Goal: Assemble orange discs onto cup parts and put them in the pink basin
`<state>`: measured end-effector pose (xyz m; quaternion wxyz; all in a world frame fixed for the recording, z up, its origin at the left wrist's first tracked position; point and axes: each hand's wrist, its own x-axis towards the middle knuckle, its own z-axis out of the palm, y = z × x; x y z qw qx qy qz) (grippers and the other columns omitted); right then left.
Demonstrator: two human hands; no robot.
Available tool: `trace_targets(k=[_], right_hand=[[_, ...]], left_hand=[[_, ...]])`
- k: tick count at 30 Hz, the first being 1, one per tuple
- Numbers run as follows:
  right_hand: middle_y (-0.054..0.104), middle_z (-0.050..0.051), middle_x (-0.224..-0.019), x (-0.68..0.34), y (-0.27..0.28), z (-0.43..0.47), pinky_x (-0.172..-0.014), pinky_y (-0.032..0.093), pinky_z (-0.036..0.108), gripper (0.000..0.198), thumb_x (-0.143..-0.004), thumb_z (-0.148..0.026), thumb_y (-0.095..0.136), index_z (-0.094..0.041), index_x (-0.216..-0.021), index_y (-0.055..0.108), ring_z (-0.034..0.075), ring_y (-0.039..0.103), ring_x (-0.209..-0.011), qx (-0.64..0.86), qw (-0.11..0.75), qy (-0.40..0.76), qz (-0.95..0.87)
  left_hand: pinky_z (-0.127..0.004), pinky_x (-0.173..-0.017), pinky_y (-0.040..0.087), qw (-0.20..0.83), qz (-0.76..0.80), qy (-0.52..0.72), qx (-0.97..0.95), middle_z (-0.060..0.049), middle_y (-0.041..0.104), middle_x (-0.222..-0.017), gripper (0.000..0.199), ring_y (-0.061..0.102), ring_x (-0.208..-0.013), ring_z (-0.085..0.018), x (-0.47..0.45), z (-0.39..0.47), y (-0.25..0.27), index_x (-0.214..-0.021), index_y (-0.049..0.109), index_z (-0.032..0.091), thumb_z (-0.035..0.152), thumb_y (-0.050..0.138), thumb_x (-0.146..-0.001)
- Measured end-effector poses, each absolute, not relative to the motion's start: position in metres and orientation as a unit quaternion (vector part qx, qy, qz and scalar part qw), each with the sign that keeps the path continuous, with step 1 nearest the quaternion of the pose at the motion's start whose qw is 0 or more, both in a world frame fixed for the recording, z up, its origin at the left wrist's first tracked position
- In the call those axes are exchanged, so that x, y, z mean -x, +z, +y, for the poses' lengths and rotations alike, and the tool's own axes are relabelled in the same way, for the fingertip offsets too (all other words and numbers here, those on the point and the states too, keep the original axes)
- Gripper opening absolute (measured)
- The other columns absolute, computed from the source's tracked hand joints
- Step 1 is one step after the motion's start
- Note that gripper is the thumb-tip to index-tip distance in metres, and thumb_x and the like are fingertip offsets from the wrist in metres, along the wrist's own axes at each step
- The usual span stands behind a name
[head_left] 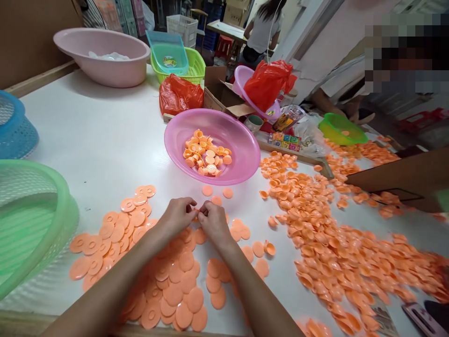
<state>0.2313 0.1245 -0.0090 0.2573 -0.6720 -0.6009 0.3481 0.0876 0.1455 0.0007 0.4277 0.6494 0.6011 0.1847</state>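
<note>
My left hand (181, 212) and my right hand (213, 218) meet over the white table, fingertips pinched close together. A small orange plastic piece shows between them, mostly hidden by the fingers. Flat orange discs (173, 294) lie in a spread pile beneath my forearms and to the left. Just beyond my hands stands a pink basin (245, 159) with several orange cup-shaped pieces (210, 152) inside. To the right spreads a large heap of small orange cups (315, 224). One loose orange cup (270, 248) sits near my right forearm.
A green mesh basket (66, 206) and a blue basket (21, 135) stand at left. Farther back are a pale pink tub (115, 75), red plastic bags (180, 96) and a cardboard box (215, 89). A co-worker's hands are by a green bowl (336, 131) at right.
</note>
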Motion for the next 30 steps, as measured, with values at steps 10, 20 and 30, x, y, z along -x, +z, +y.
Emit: trace_targets(k=[10,20,30], right_hand=[[0.061,0.001,-0.062,-0.222,-0.015,0.12,-0.055,0.034,0.025,0.016,-0.077,-0.008,0.05,-0.021,-0.066,0.052,0.015,0.053,-0.057,0.679,0.238,0.28,-0.635],[0.064,0.0,-0.058,-0.227,0.0,0.116,-0.05,0.04,0.022,0.014,-0.076,-0.01,0.055,-0.017,-0.07,0.066,0.014,0.057,-0.052,0.651,0.312,0.364,-0.588],[0.064,0.005,-0.065,-0.411,0.015,0.037,-0.055,0.046,0.03,0.037,-0.073,-0.05,0.06,-0.016,-0.079,0.073,0.02,0.059,-0.06,0.79,0.376,0.186,-0.447]], left_hand=[[-0.023,-0.059,0.043,0.454,0.597,0.238,-0.617,0.003,0.063,-0.062,0.021,0.057,-0.059,-0.013,-0.093,0.132,-0.016,-0.088,0.069,0.02,0.022,0.052,-0.076],[-0.023,-0.054,0.043,0.407,0.607,0.247,-0.636,0.003,0.06,-0.054,0.019,0.059,-0.052,-0.013,-0.097,0.121,0.004,-0.077,0.068,0.018,0.018,0.05,-0.073],[-0.027,-0.057,0.057,0.364,0.546,0.474,-0.587,0.001,0.068,-0.071,0.045,0.066,-0.059,-0.015,-0.103,0.173,0.104,-0.118,0.064,0.019,0.036,0.064,-0.076]])
